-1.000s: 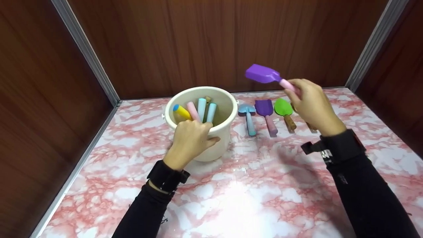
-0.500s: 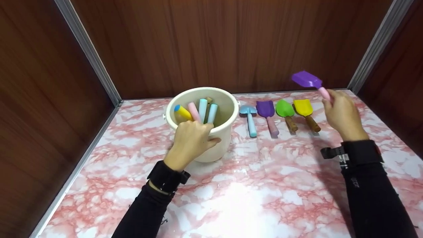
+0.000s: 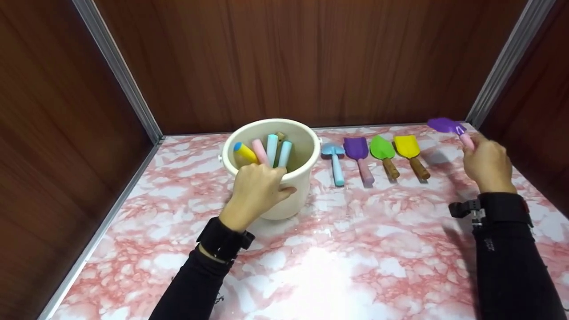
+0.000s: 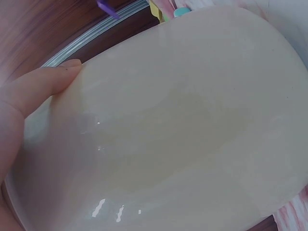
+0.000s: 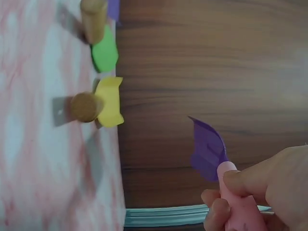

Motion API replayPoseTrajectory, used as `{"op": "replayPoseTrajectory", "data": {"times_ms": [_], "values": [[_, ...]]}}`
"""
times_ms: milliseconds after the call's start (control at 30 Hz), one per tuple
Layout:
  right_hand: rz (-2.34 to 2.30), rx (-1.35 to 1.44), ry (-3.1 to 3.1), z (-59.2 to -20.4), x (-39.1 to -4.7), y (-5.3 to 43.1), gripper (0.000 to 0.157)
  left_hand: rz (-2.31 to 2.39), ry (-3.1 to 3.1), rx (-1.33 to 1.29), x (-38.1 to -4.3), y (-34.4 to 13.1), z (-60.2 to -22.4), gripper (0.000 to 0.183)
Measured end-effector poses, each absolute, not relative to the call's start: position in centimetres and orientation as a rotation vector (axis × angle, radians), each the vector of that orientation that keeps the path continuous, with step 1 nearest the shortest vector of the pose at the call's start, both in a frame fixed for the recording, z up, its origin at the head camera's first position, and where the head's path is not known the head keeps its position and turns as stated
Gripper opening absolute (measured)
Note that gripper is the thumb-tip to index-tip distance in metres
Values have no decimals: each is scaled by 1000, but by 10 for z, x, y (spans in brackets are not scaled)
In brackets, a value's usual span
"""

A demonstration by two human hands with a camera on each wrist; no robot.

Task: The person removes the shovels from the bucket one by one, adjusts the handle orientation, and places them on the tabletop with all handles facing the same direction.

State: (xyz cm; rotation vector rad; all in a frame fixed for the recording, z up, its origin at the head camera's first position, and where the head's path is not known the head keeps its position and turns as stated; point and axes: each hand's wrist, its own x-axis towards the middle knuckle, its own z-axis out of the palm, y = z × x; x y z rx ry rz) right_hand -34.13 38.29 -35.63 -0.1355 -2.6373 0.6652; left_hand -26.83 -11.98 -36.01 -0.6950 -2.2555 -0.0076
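Note:
My left hand [image 3: 258, 189] grips the near rim of a cream bucket [image 3: 289, 195], thumb along its outer wall. Handles stand up inside the bucket: a yellow one with a blue end [image 3: 245, 152], a pink one [image 3: 260, 152] and two light blue ones; their blades are hidden. My right hand [image 3: 488, 165] holds a toy shovel [image 3: 446, 125] by its pink handle, purple blade pointing away to the left, raised above the table. In the right wrist view thumb and fingers wrap the pink handle [image 5: 238, 204].
Right of the bucket lie a light blue shovel [image 3: 338, 169], a purple shovel [image 3: 356, 147], a green trowel [image 3: 382, 147] and a yellow shovel [image 3: 407, 146] in a row on the marbled table [image 3: 378, 249]. Wood-grain panels [image 3: 275, 62] enclose the back and sides.
My right hand has carried the purple shovel to the right and lowered it, past the row, uncovering the yellow shovel. My left hand stays on the bucket rim.

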Motion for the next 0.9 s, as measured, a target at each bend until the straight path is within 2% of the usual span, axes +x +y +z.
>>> {"op": "replayPoseTrajectory", "data": {"times_ms": [400, 633, 900], "values": [[617, -220, -2830, -374, -349, 396, 55, 1, -2243, -692, -268, -121, -361, 49], [596, -221, -2905, -383, -353, 401, 51, -12, -2251, -706, -268, -122, -360, 49], [634, -175, -2937, -397, -358, 405, 56, -9, -2253, -702, -268, -121, -361, 50]]}}
